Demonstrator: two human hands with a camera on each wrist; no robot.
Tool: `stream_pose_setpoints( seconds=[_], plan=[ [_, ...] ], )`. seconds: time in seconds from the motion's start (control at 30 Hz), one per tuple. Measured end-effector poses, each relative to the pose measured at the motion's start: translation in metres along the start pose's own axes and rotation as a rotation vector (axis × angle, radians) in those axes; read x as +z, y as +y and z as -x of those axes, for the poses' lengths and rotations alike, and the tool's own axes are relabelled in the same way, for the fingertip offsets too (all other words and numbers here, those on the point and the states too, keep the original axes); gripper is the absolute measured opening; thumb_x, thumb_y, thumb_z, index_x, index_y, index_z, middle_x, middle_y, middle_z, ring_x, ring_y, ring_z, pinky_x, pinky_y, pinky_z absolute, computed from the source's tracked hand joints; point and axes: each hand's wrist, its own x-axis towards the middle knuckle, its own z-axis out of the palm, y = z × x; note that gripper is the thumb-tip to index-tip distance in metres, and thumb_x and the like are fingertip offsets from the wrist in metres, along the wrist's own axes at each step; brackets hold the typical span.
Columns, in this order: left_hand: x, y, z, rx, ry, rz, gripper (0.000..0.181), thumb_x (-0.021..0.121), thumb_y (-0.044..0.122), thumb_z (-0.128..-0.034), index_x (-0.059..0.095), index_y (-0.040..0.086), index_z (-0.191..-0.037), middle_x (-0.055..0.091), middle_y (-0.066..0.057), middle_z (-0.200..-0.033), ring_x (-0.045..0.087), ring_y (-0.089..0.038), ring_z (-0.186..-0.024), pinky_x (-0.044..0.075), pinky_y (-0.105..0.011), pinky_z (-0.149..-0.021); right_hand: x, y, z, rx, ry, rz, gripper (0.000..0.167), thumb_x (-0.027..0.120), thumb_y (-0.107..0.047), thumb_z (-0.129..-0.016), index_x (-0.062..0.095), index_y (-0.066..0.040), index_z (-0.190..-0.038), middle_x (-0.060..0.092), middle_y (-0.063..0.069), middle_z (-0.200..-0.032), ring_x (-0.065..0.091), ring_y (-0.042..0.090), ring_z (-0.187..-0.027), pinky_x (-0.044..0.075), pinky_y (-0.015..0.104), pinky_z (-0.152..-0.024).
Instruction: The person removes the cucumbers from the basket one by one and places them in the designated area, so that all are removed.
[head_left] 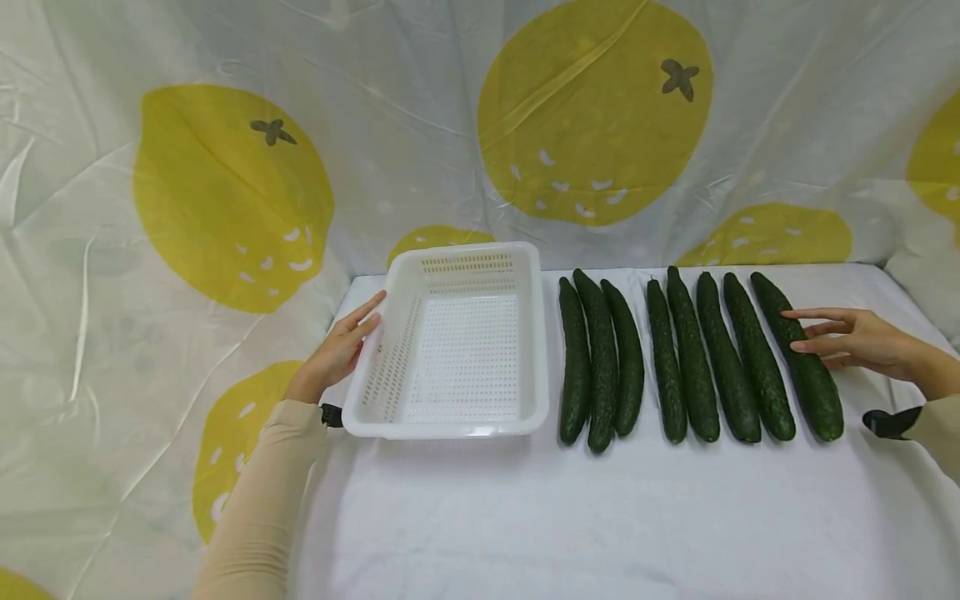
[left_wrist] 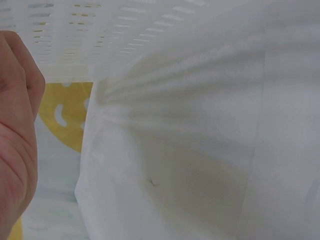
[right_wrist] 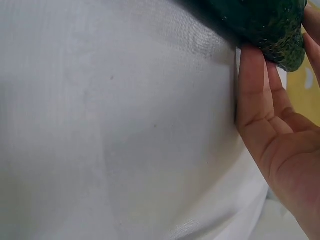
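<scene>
A white perforated plastic basket (head_left: 468,358) stands on the left of the table with bare mesh inside. At its left rim my left hand (head_left: 337,350) grips the edge; some of its fingers are hidden by the basket wall. In the left wrist view that hand (left_wrist: 17,130) shows at the far left, below the slotted wall. My right hand (head_left: 862,342) holds the rightmost cucumber (head_left: 810,387) near its upper half. Seen from the right wrist, the cucumber's end (right_wrist: 265,30) lies between thumb and fingers of the hand (right_wrist: 280,130).
Between basket and right hand, dark green cucumbers lie side by side: a group of three (head_left: 600,367) and a group of several (head_left: 697,367). White cloth covers the table (head_left: 570,525). A lemon-print curtain (head_left: 420,125) hangs behind and to the left.
</scene>
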Motion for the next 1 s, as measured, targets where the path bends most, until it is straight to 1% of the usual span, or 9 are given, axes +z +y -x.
stream_pose_setpoints(
  seconds=[0.17, 0.43, 0.5, 0.57, 0.67, 0.7, 0.8, 0.87, 1.0],
  plan=[
    [0.001, 0.001, 0.001, 0.004, -0.005, 0.013, 0.056, 0.038, 0.019, -0.1099, 0.017, 0.024, -0.162, 0.043, -0.017, -0.145, 0.065, -0.015, -0.101, 0.057, -0.027, -0.074, -0.001, 0.002, 0.000, -0.010, -0.004, -0.009, 0.063, 0.064, -0.019, -0.100, 0.036, -0.017, -0.156, 0.026, 0.042, -0.146, 0.053, -0.012, -0.099, 0.055, 0.029, -0.075],
    [0.002, 0.001, 0.002, 0.008, -0.015, 0.029, 0.057, 0.040, 0.020, -0.1094, 0.017, 0.024, -0.162, 0.048, -0.013, -0.141, 0.065, -0.015, -0.101, 0.057, -0.027, -0.075, -0.002, 0.005, 0.000, -0.006, -0.005, -0.010, 0.062, 0.062, -0.019, -0.101, 0.035, -0.019, -0.157, 0.026, 0.040, -0.146, 0.053, -0.012, -0.098, 0.055, 0.029, -0.076],
    [0.002, 0.000, 0.001, 0.009, -0.013, 0.023, 0.057, 0.041, 0.021, -0.1093, 0.018, 0.024, -0.162, 0.048, -0.014, -0.141, 0.065, -0.015, -0.101, 0.057, -0.027, -0.075, -0.003, 0.006, 0.000, -0.010, -0.002, -0.007, 0.061, 0.061, -0.017, -0.102, 0.036, -0.019, -0.157, 0.039, 0.031, -0.140, 0.055, -0.010, -0.098, 0.055, 0.030, -0.076],
    [0.001, 0.000, 0.001, 0.005, -0.010, 0.018, 0.057, 0.041, 0.023, -0.1090, 0.019, 0.026, -0.161, 0.048, -0.014, -0.141, 0.065, -0.015, -0.101, 0.056, -0.027, -0.076, -0.006, 0.007, 0.000, -0.009, 0.006, -0.015, 0.058, 0.060, -0.015, -0.102, 0.038, -0.020, -0.155, 0.052, 0.013, -0.130, 0.058, -0.005, -0.097, 0.055, 0.030, -0.075],
    [0.001, -0.001, 0.000, -0.009, -0.003, 0.013, 0.057, 0.042, 0.026, -0.1086, 0.020, 0.028, -0.161, 0.048, -0.012, -0.141, 0.064, -0.015, -0.102, 0.056, -0.027, -0.077, -0.009, 0.008, 0.001, -0.008, 0.031, -0.051, 0.053, 0.058, -0.011, -0.103, 0.044, -0.024, -0.152, 0.058, -0.013, -0.111, 0.064, 0.006, -0.093, 0.057, 0.031, -0.073],
    [0.000, -0.002, -0.001, -0.016, 0.000, 0.018, 0.057, 0.042, 0.026, -0.1086, 0.021, 0.029, -0.161, 0.048, -0.011, -0.140, 0.063, -0.014, -0.102, 0.056, -0.026, -0.077, -0.010, 0.009, 0.001, -0.007, 0.041, -0.068, 0.051, 0.057, -0.010, -0.103, 0.046, -0.026, -0.150, 0.060, -0.017, -0.107, 0.065, 0.009, -0.090, 0.057, 0.032, -0.072],
    [-0.002, -0.002, 0.000, -0.037, -0.004, 0.054, 0.056, 0.042, 0.026, -0.1087, 0.021, 0.031, -0.161, 0.050, -0.007, -0.138, 0.063, -0.013, -0.101, 0.055, -0.025, -0.077, -0.013, 0.008, 0.003, -0.032, 0.073, -0.109, 0.048, 0.056, -0.006, -0.102, 0.050, -0.028, -0.145, 0.063, -0.020, -0.103, 0.067, 0.014, -0.087, 0.058, 0.034, -0.070],
    [-0.003, -0.002, 0.000, -0.043, -0.014, 0.087, 0.056, 0.040, 0.024, -0.1092, 0.020, 0.031, -0.161, 0.052, -0.005, -0.136, 0.063, -0.012, -0.100, 0.055, -0.024, -0.076, -0.014, 0.003, 0.004, -0.065, 0.103, -0.109, 0.048, 0.057, -0.005, -0.102, 0.052, -0.028, -0.143, 0.064, -0.019, -0.103, 0.068, 0.013, -0.087, 0.058, 0.033, -0.069],
    [-0.009, 0.000, -0.001, -0.048, -0.053, 0.139, 0.057, 0.037, 0.022, -0.1104, 0.015, 0.032, -0.161, 0.055, -0.004, -0.132, 0.066, -0.014, -0.096, 0.056, -0.026, -0.074, -0.015, -0.016, 0.007, -0.145, 0.200, -0.050, 0.047, 0.062, -0.004, -0.099, 0.055, -0.021, -0.142, 0.065, -0.017, -0.103, 0.068, 0.010, -0.088, 0.058, 0.030, -0.068]
  ],
)
